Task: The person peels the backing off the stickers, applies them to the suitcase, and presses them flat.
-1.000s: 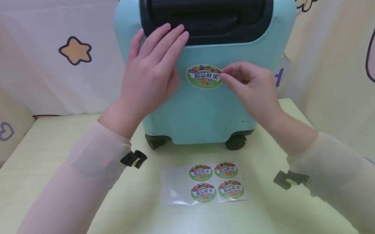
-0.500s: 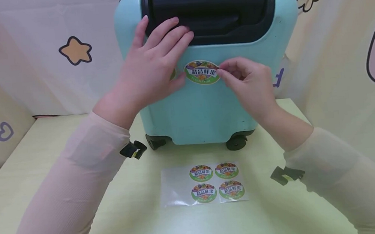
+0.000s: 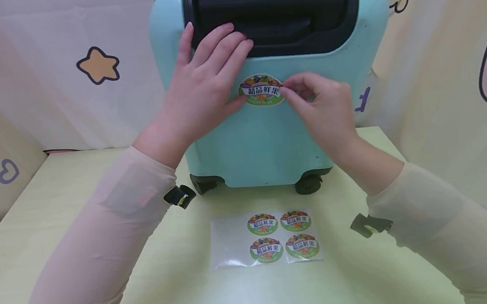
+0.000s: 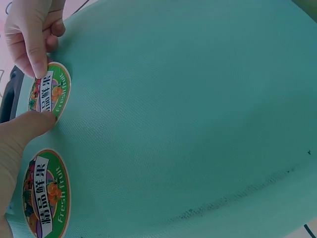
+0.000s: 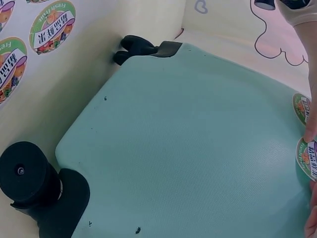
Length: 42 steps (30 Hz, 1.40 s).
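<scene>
An oval "Fresh fruit" sticker [image 3: 261, 97] lies against the front of a light blue suitcase [image 3: 260, 145], below its black handle panel. My right hand [image 3: 326, 109] pinches the right end of that sticker between thumb and forefinger. My left hand [image 3: 202, 90] spreads its straight fingers over the suitcase's upper left, its thumb pressing on the sticker's left end. In the left wrist view, a second matching sticker [image 4: 47, 196] is on the suitcase beside the left thumb; the left hand covers it in the head view.
A sticker sheet [image 3: 230, 244] with several oval stickers on its right part lies on the pale green table [image 3: 159, 287] before the suitcase. The suitcase stands upright on black wheels [image 3: 308, 184]. A patterned curtain [image 3: 44, 93] hangs behind and at the sides.
The right hand has moved the pinched sticker slightly up and left. The left hand has shifted a little right, and its thumb has come onto the sticker's left end.
</scene>
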Motion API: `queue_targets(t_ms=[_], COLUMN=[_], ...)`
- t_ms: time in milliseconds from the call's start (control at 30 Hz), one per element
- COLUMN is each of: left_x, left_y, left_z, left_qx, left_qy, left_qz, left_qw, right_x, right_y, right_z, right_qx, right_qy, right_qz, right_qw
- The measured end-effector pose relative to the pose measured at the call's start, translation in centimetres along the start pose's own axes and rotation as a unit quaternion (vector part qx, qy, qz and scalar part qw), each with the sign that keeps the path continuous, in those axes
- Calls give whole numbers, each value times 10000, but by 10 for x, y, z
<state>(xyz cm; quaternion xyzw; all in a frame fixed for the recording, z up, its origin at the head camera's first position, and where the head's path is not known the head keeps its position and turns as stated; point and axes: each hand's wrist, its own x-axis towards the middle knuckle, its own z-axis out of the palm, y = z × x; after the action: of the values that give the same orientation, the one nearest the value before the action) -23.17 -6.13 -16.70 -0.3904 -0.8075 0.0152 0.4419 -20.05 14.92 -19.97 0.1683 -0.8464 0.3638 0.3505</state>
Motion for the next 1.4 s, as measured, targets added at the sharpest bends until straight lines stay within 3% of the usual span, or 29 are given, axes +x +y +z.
queue_targets(t_ms=[467, 633, 733, 800, 900, 967, 1000, 1067, 1133, 1300, 1400], left_x=[2, 1, 1, 1, 2, 2, 1, 1, 1, 1, 2], left_y=[-1, -2, -1, 0, 1, 1, 1, 1, 1, 0, 1], left_z=[4, 0, -3, -3, -3, -3, -3, -2, -2, -2, -2], left_qx=[-142, -82, -16, 4, -1, 12, 22, 28, 29, -57, -109], left_qy=[651, 431, 278, 264, 304, 351, 373, 399, 401, 423, 388], left_qz=[9, 18, 22, 11, -13, -18, -13, 3, 19, 8, -25], left_qw=[9978, 9990, 9996, 9997, 9995, 9994, 9993, 9992, 9992, 9991, 9992], right_x=[1, 1, -1, -5, -15, -21, -22, -24, -24, -23, -25], right_y=[-1, 2, 9, 14, 20, 24, 26, 29, 32, 40, 49], right_z=[-1, -2, 1, 8, 23, 33, 36, 39, 39, 30, 23], right_qx=[-800, -1270, -1250, -1474, -2276, -2930, -3183, -3520, -3659, -3637, -3587], right_qy=[72, 201, 623, 707, 149, -400, -652, -942, -1034, -1077, -968], right_qz=[-828, -1471, -2341, -3184, -4121, -4275, -4214, -4042, -3909, -3823, -3718], right_qw=[9933, 9807, 9621, 9338, 8821, 8543, 8467, 8389, 8383, 8426, 8507])
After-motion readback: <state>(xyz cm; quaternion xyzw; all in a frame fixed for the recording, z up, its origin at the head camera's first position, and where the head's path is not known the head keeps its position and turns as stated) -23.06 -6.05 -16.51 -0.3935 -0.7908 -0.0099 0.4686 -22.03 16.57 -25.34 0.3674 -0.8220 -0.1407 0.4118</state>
